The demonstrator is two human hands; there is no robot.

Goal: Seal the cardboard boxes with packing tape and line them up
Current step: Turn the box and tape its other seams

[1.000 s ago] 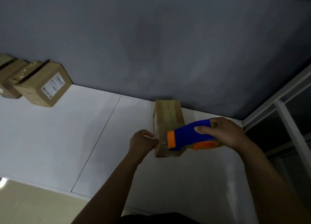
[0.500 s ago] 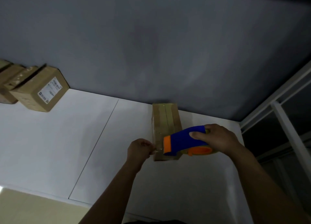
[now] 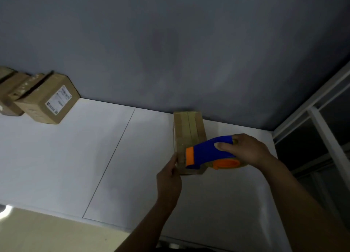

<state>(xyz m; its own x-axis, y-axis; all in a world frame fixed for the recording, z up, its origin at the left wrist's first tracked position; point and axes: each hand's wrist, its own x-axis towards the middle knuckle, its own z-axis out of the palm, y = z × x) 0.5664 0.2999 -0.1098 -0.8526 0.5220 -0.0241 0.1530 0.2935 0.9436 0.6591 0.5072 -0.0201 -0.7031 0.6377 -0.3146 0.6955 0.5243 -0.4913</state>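
Note:
A small cardboard box (image 3: 189,130) lies on the white table (image 3: 75,157) against the grey wall, with tape strips along its top. My right hand (image 3: 246,149) grips a blue and orange tape dispenser (image 3: 208,154) held over the box's near end. My left hand (image 3: 168,177) touches the box's near left corner, fingers pressed against its side. Whether it pinches a tape end is not clear.
A row of cardboard boxes (image 3: 45,100) stands at the far left against the wall, the nearest bearing a white label. A white metal frame (image 3: 322,123) rises at the right. The table's near edge runs past a beige floor (image 3: 47,232).
My left hand has opened from a pinch near the dispenser's mouth and now lies along the box's near left corner. The dispenser has stayed over the box's near end.

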